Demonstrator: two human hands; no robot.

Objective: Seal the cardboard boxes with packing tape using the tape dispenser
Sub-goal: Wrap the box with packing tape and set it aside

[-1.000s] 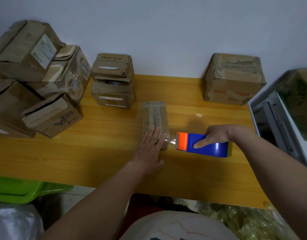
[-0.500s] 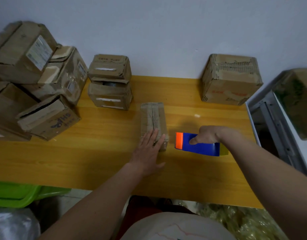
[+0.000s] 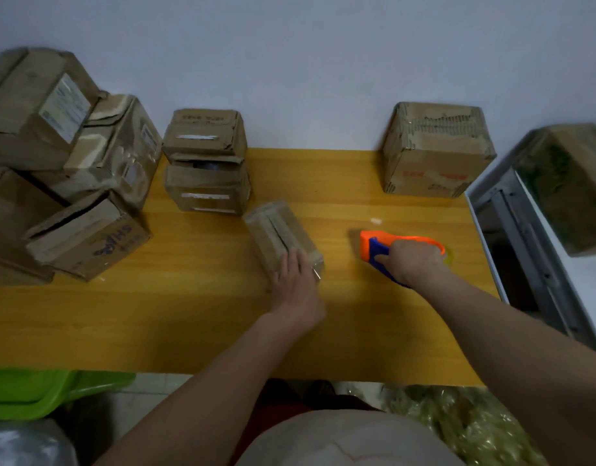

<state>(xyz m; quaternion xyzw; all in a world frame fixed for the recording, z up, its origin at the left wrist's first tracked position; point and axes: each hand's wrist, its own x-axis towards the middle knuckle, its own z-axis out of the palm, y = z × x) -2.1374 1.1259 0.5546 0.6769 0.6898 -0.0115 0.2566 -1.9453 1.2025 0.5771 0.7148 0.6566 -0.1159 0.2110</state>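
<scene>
We took the small cardboard box [image 3: 283,240] in the middle of the tabletop [image 3: 189,314] as our landmark. Our left hand [image 3: 295,287] lay on its near end with the fingers straight and flat, pressing it down. The box lay turned at an angle, and the dark slit between its two top flaps was open along most of its length. Whether tape already covered the near end, we could not tell; only a small glint showed at the near right corner.

The tape dispenser [image 3: 384,250], blue with an orange front, was to the right of the box and apart from it, low over the tabletop or on it. Our right hand [image 3: 412,260] had its fingers closed around the handle.

In our judgement several things could go wrong from here. A flat palm holds the light box only by friction, so a pull of the dispenser could drag or turn it. Because the box lay askew, a straight pull could lay the tape beside the slit. If the free tape end hung loose, it could stick to the tabletop or to itself. The fingers of the left hand also lay near the line where the cutter would pass.

More boxes stood behind and to the left of the landmark, and one larger box [image 3: 434,149] far behind on the right.
</scene>
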